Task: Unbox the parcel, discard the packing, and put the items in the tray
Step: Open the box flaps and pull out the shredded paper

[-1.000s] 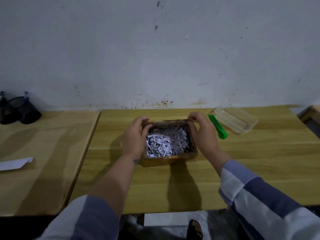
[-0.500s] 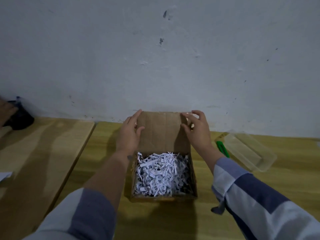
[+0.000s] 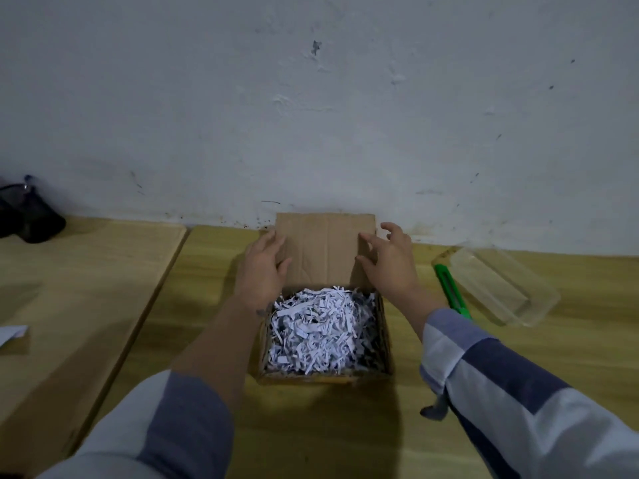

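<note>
At frame centre the cardboard box (image 3: 325,340) is opened, shredded paper (image 3: 320,331) untouched. Its flap (image 3: 325,250) is pressed back by loosely spread left hand (image 3: 264,271) and right hand (image 3: 390,267), nothing gripped. The clear tray (image 3: 501,286), right, holds nothing.

Matt brown cardboard box (image 3: 326,252); white paper shreds (image 3: 320,331); clear, seemingly plastic tray (image 3: 539,305); wood-grain table (image 3: 553,357)

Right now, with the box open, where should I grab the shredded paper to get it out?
Come straight down from above onto the middle of the shredded paper. The cardboard box walls close every side, the flap stands up behind, and the loose strips heap highest centrally. Probably scoop with spread fingers.
</note>
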